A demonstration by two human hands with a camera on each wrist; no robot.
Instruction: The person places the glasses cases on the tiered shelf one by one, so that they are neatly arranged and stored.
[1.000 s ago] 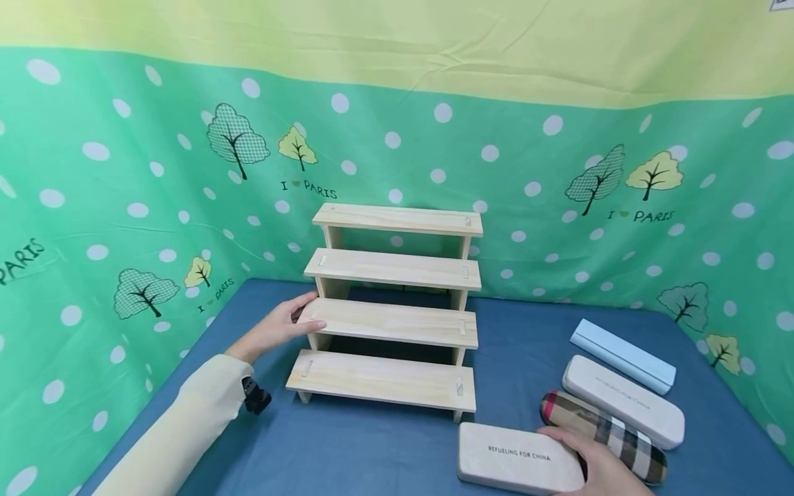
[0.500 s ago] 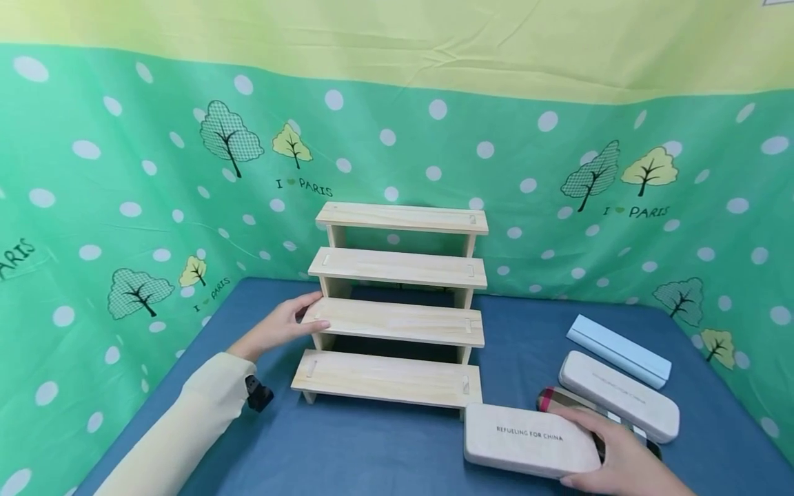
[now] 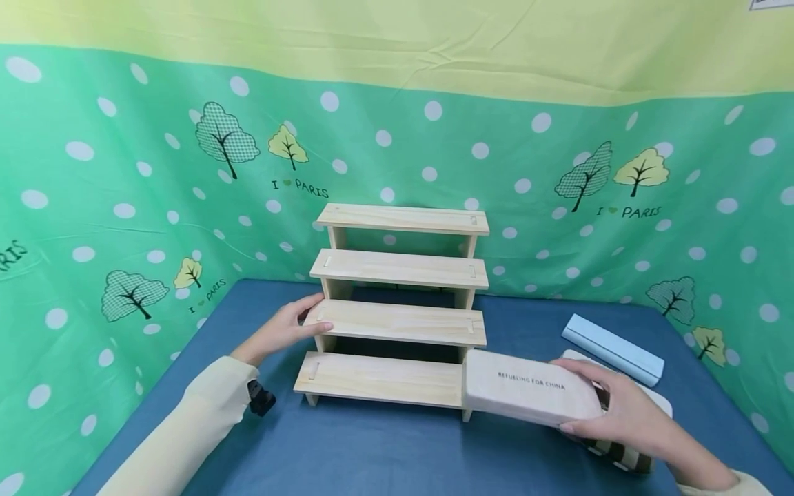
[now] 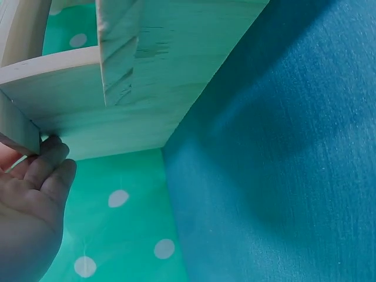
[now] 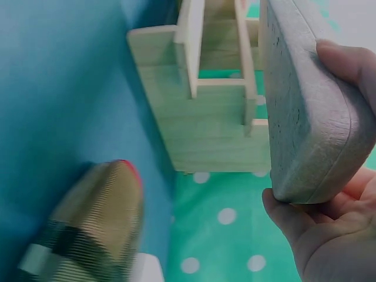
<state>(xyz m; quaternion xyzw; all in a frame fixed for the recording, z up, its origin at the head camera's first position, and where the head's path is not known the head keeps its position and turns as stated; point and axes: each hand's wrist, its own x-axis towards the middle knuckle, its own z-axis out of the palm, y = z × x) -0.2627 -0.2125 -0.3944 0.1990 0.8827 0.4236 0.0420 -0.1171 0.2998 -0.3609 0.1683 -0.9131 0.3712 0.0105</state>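
A pale wooden stepped rack (image 3: pixel 397 320) stands on the blue cloth in the head view. My left hand (image 3: pixel 279 332) grips the left end of its second shelf from the bottom, thumb on top; in the left wrist view the fingers (image 4: pixel 50 167) curl behind the side panel. My right hand (image 3: pixel 620 410) holds a whitish glasses case (image 3: pixel 530 387) lettered "REFUELING FOR CHINA" by its right end, raised off the cloth and overlapping the bottom shelf's right end. In the right wrist view, thumb and fingers pinch the case (image 5: pixel 317 111) across its thickness.
To the right lie a light blue case (image 3: pixel 613 349), a second white case (image 3: pixel 660 401) partly behind my right hand, and a plaid case (image 3: pixel 626 456) mostly hidden under it. A green and yellow curtain (image 3: pixel 397 158) hangs behind and at both sides.
My right hand has lifted the whitish glasses case off the cloth and carried it up and forward toward the rack's bottom shelf. The left hand keeps its hold on the rack.
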